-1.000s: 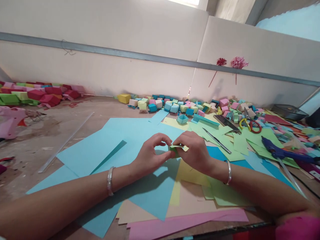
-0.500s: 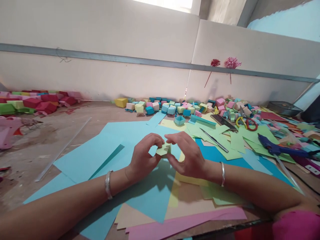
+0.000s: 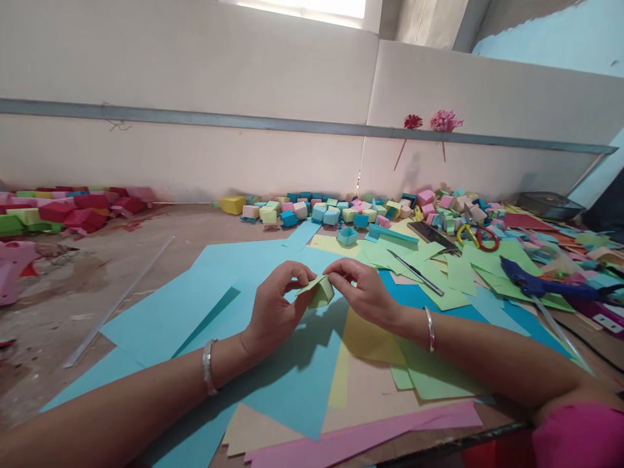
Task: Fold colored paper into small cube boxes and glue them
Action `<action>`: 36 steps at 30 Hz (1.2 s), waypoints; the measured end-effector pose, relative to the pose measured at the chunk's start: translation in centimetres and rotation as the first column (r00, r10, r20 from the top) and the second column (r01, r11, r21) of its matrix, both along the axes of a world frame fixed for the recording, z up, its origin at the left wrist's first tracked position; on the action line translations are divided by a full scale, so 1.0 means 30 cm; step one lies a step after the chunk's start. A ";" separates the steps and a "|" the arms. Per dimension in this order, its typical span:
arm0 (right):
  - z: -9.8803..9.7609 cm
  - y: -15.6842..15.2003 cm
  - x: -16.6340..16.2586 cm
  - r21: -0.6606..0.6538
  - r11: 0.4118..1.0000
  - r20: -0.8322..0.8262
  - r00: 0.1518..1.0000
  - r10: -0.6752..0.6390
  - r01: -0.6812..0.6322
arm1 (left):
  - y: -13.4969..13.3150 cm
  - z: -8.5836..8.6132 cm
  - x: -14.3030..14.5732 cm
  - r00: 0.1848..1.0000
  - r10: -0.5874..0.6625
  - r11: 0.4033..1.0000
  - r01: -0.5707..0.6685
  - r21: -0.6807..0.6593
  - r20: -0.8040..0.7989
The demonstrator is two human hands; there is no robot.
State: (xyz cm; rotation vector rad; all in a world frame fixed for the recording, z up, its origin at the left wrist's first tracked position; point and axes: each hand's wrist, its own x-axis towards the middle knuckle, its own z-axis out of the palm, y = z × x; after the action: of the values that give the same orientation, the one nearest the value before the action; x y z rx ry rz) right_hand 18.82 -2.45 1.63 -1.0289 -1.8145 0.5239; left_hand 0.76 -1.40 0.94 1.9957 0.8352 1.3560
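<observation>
A green paper fold (image 3: 322,297) held up over the light-blue paper (image 3: 219,266)

I see the green paper fold raised above the right-hand part of the light-blue paper. The left hand (image 3: 274,305) pinches its left flap between thumb and fingers; the right hand (image 3: 363,292) pinches its upper edge between thumb and forefinger. I read the grip from both sides as steadying a flimsy piece, and the lift as giving the fingertips room underneath.

The pen (image 3: 416,272) lies right of the light-blue paper, probably there for easy reach. Scissors (image 3: 479,238) and a blue glue gun (image 3: 541,286) rest farther right of it, I judge handy yet aside. Small paper boxes (image 3: 319,214) crowd beyond its far edge, seemingly out of the hands' way.
</observation>
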 end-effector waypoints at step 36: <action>0.008 -0.047 -0.009 0.142 0.990 0.520 0.851 -0.081 0.008 | -0.002 -0.017 -0.003 0.933 0.096 0.957 0.010 0.290 -0.348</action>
State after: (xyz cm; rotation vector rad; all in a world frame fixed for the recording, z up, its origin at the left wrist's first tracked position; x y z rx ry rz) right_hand 18.56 -3.86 1.88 -1.1951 -2.2612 0.0804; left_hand 0.67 -1.45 0.42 2.5197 0.8845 1.2071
